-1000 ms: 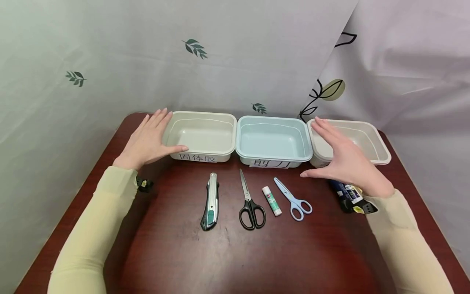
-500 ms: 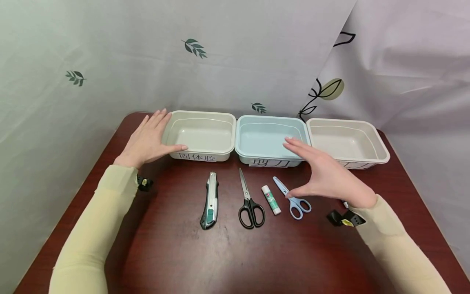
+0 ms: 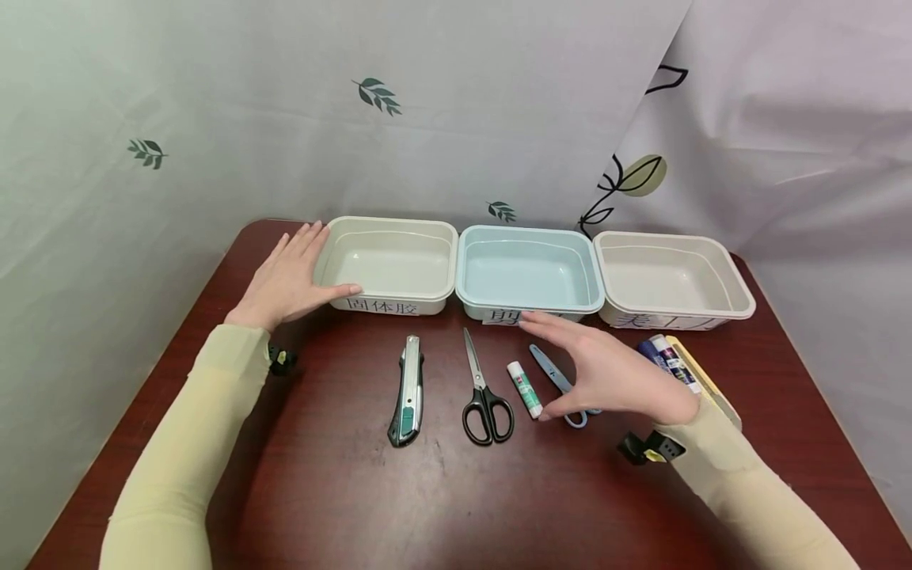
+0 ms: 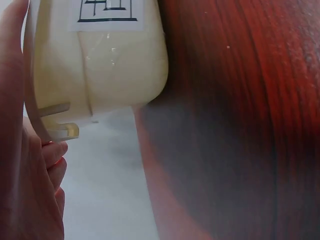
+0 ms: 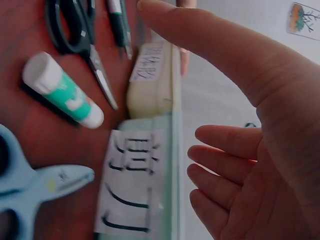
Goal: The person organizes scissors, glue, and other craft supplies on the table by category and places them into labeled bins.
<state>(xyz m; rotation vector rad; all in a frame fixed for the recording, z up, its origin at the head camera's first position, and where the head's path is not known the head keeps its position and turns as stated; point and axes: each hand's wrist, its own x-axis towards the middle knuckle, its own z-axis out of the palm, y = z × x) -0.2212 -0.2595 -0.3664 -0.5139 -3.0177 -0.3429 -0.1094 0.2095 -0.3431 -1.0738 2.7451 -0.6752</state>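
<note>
My left hand (image 3: 283, 281) rests at the left corner of the left cream bin (image 3: 395, 305), thumb along its front rim and fingers extended at its side. In the left wrist view, the fingertips (image 4: 57, 167) show beside the bin's rim. My right hand (image 3: 613, 370) hovers over the blue scissors (image 3: 549, 366) with thumb and fingers spread, holding nothing. It partly hides those scissors and the front label of the blue bin (image 3: 530, 229). Just left of its thumb lies a green and white glue stick (image 3: 525, 389). Black-handled scissors (image 3: 488, 408) and a utility knife (image 3: 408, 392) lie farther left.
A third bin (image 3: 675, 313), beige, completes the row along the table's back edge. In front of it lie a blue glue stick (image 3: 673, 362) and a yellow item (image 3: 701, 376), partly covered by the right sleeve. A curtain (image 3: 456, 119) hangs behind the table.
My right hand has moved left and toward me, from the beige bin to above the blue scissors, uncovering the items in front of that bin. The left hand has hardly moved.
</note>
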